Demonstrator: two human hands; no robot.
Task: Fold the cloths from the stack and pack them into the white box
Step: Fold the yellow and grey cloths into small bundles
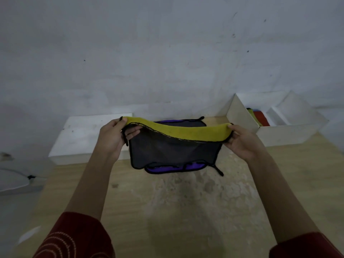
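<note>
I hold up a yellow cloth [178,131] with a dark grey underside and black trim, above the table. My left hand [113,136] pinches its left corner and my right hand [242,140] pinches its right corner, so the cloth sags between them. Beneath it lies the stack [173,168], with a purple cloth showing at its near edge. The white box [279,133] stands open at the back right, with yellow and red folded cloths inside.
A wooden table [167,211] with a worn patch spreads in front of me. A white block [80,138] sits at the back left against the grey wall. A grey object lies off the table's left edge.
</note>
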